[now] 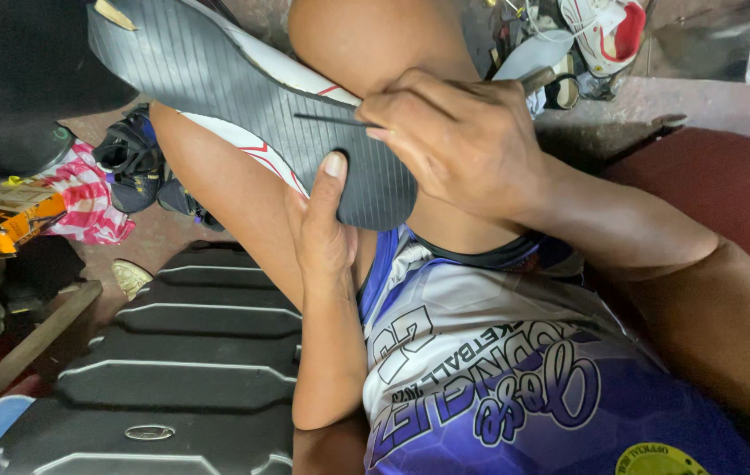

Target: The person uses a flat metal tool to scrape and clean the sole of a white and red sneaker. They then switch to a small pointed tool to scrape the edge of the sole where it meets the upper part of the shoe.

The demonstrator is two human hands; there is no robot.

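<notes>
While the shoe sole is braced across the bare knees, we find the work at the stitching stage, one pass of the tool in hand. Nearest to us, at six o'clock, sits the purple and white jersey (515, 387), and at seven o'clock the black ribbed case (190, 369). Above these, near the centre, the left hand (322, 233) closes around the heel end of the one grey ribbed sole (243, 97), thumb laid flat on the tread and the other fingers hidden behind it. Just beyond, at one o'clock of the thumb, the right hand (454, 145) is pinched shut on a thin dark awl (331, 118) whose shaft lies across the tread, tip pointing toward nine o'clock; a pale handle end shows past the knuckles. The sole runs from the centre up to eleven o'clock, with its white upper with red trim (252, 145) showing along the edges. We judge that the next move calls for a firm hold from the left hand and a steady drive of the point at the seam line, kept clear of the thumb. Our count: one sole, one awl, two hands. Farther out, one dark shoe (128, 163) lies at nine o'clock beside one striped cloth (84, 198), and one white and red shoe (608, 31) at one o'clock.
</notes>
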